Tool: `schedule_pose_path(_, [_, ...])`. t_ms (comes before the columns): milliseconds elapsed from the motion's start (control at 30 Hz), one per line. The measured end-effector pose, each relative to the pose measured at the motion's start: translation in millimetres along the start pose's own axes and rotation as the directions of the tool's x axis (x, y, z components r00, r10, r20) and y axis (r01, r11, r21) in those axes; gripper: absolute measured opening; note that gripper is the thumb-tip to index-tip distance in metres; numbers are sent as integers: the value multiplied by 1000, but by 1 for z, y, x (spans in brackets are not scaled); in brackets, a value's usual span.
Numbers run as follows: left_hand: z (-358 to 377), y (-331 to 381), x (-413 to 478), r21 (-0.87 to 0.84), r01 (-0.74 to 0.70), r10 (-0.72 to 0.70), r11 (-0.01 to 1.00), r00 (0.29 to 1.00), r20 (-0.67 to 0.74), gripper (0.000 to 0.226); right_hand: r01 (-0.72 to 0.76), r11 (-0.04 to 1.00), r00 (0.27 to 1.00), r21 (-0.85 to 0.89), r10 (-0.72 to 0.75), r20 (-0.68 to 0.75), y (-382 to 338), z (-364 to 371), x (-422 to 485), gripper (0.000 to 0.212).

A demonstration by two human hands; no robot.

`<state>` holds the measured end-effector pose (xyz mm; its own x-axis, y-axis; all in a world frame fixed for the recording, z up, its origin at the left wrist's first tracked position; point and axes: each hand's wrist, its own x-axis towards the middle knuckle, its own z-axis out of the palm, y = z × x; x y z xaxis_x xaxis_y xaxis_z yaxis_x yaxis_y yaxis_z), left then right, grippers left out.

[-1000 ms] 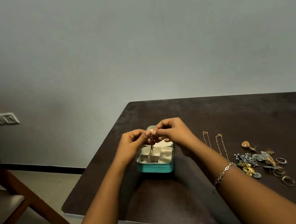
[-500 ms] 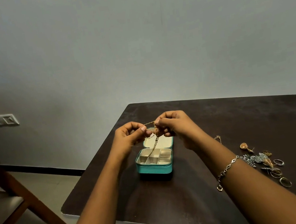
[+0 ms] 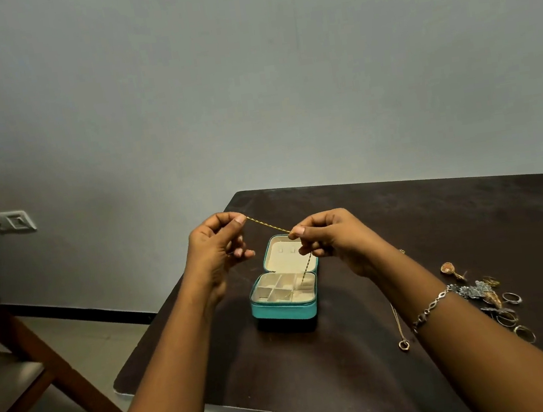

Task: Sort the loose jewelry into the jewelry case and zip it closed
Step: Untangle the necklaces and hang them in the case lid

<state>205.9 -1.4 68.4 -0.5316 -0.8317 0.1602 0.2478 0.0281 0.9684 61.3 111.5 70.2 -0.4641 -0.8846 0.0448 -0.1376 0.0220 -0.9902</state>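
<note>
Right, left hand [image 3: 215, 247] is up above the jewelry case [image 3: 285, 311], off its left-rear corner. Thumb & forefinger are pinched tight on one end of the gold chain [image 3: 267, 225], the other fingers loosely curled under, holding nothing else. The right hand [image 3: 333, 239], over the case's right-rear side, is the same: thumb & forefinger nipped on the chain further along, the rest tucked in.

Btwn the two pinches the chain runs taut, sloping down left to right above the open lid [image 3: 283, 256]. Past the right pinch it hangs down, tail end dropping into the case's right-side compartments; which one exactly, can't tell. Both wrists are raised, forearms coming in either side of the case, hands apart.

The case sits open on the dark table [image 3: 437, 218], lid tipped back, cream dividers showing. There's a silver bracelet [image 3: 430, 307] on the right wrist. Right of the case a thin necklace [image 3: 402, 344] w/ pendant lies flat, and further right is a heap of loose jewelry [image 3: 482, 294]: earrings, rings etc. Far left of the case, off the table, is a wooden chair [image 3: 24, 359].
</note>
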Motion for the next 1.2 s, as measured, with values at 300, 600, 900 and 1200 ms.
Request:
schedule_pose_path(300, [-19, 8, 7, -70, -25, 19, 997, 997, -80, 16, -33, 999, 999, 3, 33, -28, 1, -22, -7, 11])
schedule_pose_path(600, [-36, 16, 10, -39, 27, -31, 999, 995, -93, 12, -30, 999, 998, -20, 29, -53, 2, -47, -19, 14])
schedule_pose_path(900, [-39, 17, 9, -41, 147, -146, 988, 989, 33, 14, -33, 999, 974, 21, 37, -222, 8, -64, -28, 17])
schedule_pose_path(1200, [-32, 12, 9, 57, 43, -43, 997, 999, -17, 20, -46, 999, 961, -15, 40, -274, 16, -71, -49, 12])
